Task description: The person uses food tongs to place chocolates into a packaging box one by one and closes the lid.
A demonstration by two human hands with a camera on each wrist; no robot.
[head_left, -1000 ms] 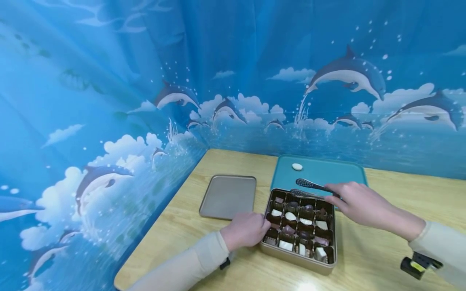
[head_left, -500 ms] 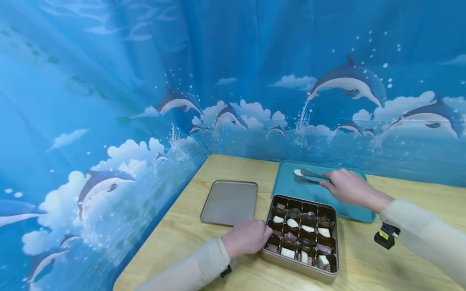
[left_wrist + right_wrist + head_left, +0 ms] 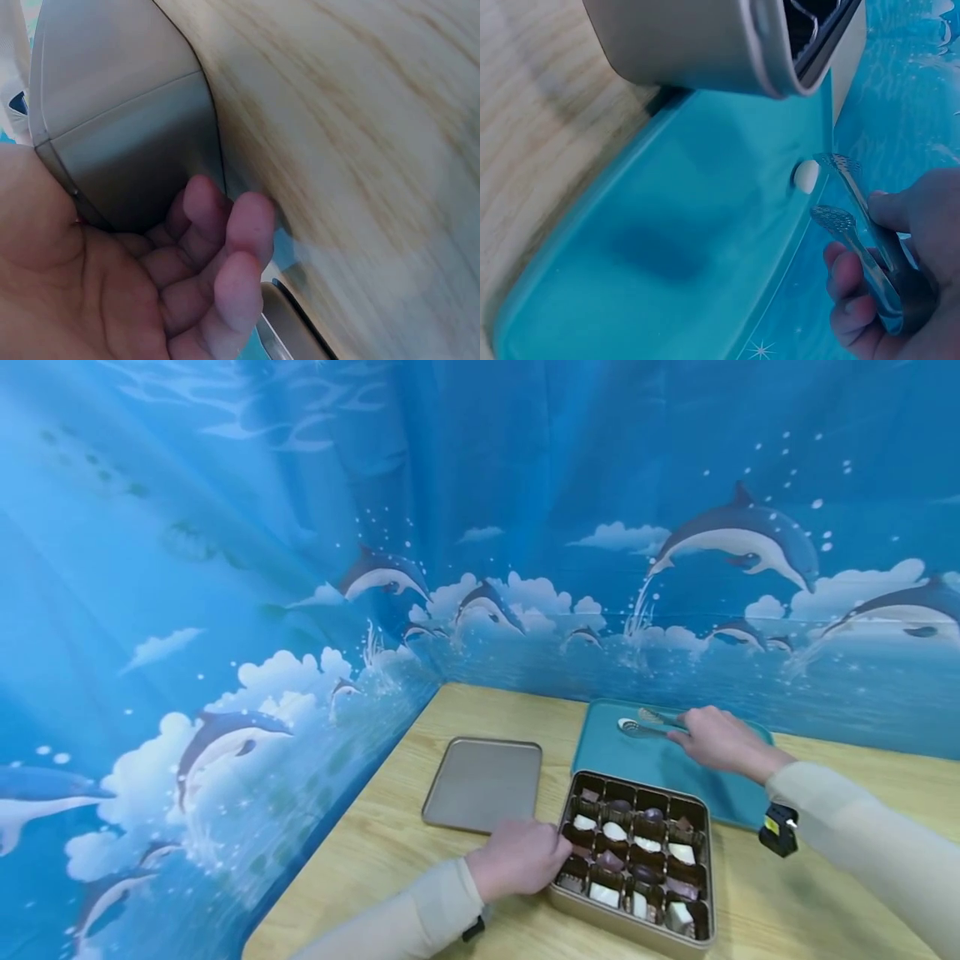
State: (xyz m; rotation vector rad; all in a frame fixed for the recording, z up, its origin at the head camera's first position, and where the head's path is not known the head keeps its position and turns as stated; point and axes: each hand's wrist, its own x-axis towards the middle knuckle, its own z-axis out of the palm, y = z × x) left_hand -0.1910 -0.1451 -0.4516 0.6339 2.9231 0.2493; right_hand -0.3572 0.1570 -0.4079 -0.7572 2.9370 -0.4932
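My left hand is at the left side of a bronze-coloured tin and holds its rim, fingers curled against the outer wall. Divided cells in the tin hold several chocolates, white, dark and pinkish. With my right hand I grip metal serving tongs over the teal tray behind the tin. The tongs' perforated tips are spread apart. One tip overlaps a white oval chocolate on the tray in the head view; in the right wrist view the tips are just beside it.
A flat bronze lid lies on the wooden table left of the tin. A blue dolphin-print curtain closes in the table's back and left side. The tin stands close against the tray's front edge.
My right hand has carried the tongs from over the tin's back edge to the white chocolate on the tray. The left hand stays at the tin's rim. The head view has shifted slightly.
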